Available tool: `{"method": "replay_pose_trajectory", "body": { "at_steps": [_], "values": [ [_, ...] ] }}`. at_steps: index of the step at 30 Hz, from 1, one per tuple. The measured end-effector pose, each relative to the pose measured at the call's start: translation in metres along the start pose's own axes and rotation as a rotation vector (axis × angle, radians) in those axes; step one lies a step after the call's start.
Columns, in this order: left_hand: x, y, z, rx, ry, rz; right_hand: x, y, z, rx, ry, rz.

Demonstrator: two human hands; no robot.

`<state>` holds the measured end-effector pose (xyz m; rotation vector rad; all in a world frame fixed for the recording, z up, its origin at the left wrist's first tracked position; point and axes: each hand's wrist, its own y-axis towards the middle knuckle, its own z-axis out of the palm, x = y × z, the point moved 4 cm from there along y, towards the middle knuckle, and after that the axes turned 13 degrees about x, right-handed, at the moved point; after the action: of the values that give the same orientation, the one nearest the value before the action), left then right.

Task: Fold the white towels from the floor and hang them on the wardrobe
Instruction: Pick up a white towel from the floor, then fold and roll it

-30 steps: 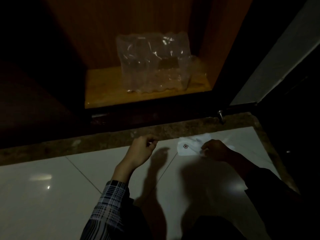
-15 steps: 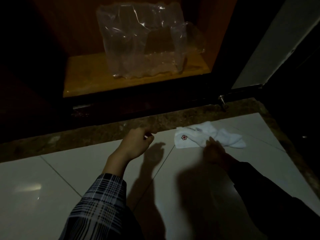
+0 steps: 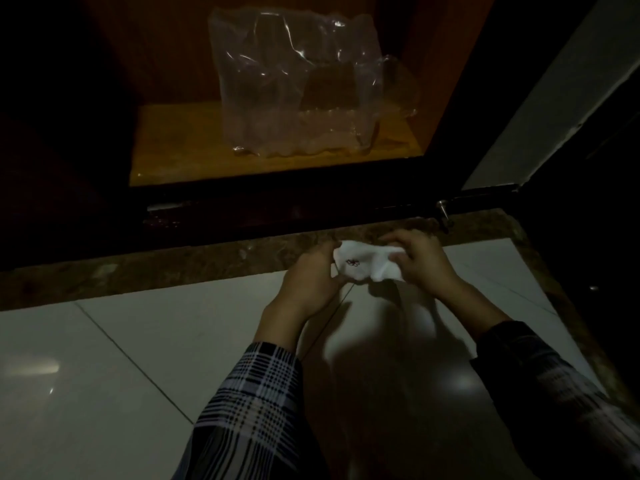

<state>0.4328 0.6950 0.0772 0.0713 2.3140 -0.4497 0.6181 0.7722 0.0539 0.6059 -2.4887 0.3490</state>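
While both hands are gripping it, the small crumpled white towel with a red emblem is hanging unfolded at centre frame.
The left hand and right hand are pinching opposite ends; folding is barely beginning, hanging is remaining.

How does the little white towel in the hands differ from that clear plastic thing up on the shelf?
The white towel is opaque cloth with a small dark emblem; the plastic wrapping is see-through and shiny. The towel is bunched between the left hand and right hand, above the floor; the wrapping stands untouched on the wooden shelf. The towel looks much smaller. Both are crumpled and soft.
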Motion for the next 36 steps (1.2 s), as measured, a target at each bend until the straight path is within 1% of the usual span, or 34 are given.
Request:
{"method": "replay_pose_trajectory", "body": {
  "at_steps": [2,4,6,8,10,11,12,13,15,17,18,19,20,21,22,24,26,28,30,32,33,36],
  "values": [
    [-0.008,-0.004,-0.004,-0.050,-0.019,0.069,0.026,0.001,-0.015,0.022,0.113,-0.025],
    [-0.017,-0.009,-0.007,-0.065,0.031,0.083,0.055,0.002,-0.030,0.039,0.267,-0.052],
    [-0.024,-0.014,-0.011,-0.117,0.030,0.124,0.079,0.006,-0.045,0.052,0.433,-0.046],
    [-0.025,-0.020,-0.018,-0.241,-0.111,0.159,0.102,0.010,-0.059,0.094,0.584,-0.019],
    [-0.022,-0.028,-0.031,-0.440,-0.303,0.177,0.118,0.017,-0.065,0.182,0.679,0.066],
    [-0.021,-0.033,-0.039,-0.526,-0.360,0.185,0.127,0.021,-0.068,0.235,0.706,0.107],
    [-0.021,-0.039,-0.049,-0.589,-0.369,0.189,0.135,0.024,-0.072,0.290,0.726,0.131],
    [-0.021,-0.044,-0.060,-0.618,-0.349,0.190,0.144,0.027,-0.076,0.336,0.730,0.142],
    [-0.020,-0.050,-0.086,-0.600,-0.327,0.185,0.162,0.031,-0.087,0.437,0.639,0.110],
    [-0.024,-0.058,-0.112,-0.540,-0.305,0.156,0.183,0.029,-0.097,0.565,0.473,0.063],
    [-0.029,-0.063,-0.130,-0.519,-0.286,0.134,0.195,0.029,-0.106,0.625,0.312,0.057],
    [-0.038,-0.069,-0.148,-0.498,-0.254,0.110,0.209,0.028,-0.115,0.660,0.057,0.049],
    [-0.049,-0.077,-0.165,-0.481,-0.222,0.102,0.222,0.026,-0.125,0.652,-0.234,0.023],
    [-0.061,-0.085,-0.183,-0.469,-0.192,0.093,0.238,0.026,-0.136,0.618,-0.441,-0.031],
    [-0.073,-0.093,-0.201,-0.460,-0.178,0.087,0.253,0.026,-0.149,0.576,-0.520,-0.086],
    [-0.100,-0.112,-0.237,-0.449,-0.159,0.063,0.285,0.020,-0.180,0.565,-0.439,-0.145],
    [-0.129,-0.132,-0.271,-0.440,-0.117,0.043,0.315,0.013,-0.216,0.526,-0.350,-0.158],
    [-0.162,-0.154,-0.305,-0.436,-0.108,0.024,0.346,0.003,-0.253,0.437,-0.369,-0.178],
    [-0.198,-0.179,-0.338,-0.445,-0.125,0.039,0.379,-0.009,-0.292,0.330,-0.421,-0.242],
    [-0.234,-0.206,-0.370,-0.466,-0.137,0.066,0.413,-0.021,-0.335,0.276,-0.378,-0.283],
    [-0.251,-0.220,-0.386,-0.475,-0.142,0.069,0.428,-0.026,-0.359,0.292,-0.337,-0.267],
    [-0.301,-0.261,-0.437,-0.497,-0.133,0.051,0.472,-0.044,-0.427,0.441,-0.124,-0.211]
  ]
}}
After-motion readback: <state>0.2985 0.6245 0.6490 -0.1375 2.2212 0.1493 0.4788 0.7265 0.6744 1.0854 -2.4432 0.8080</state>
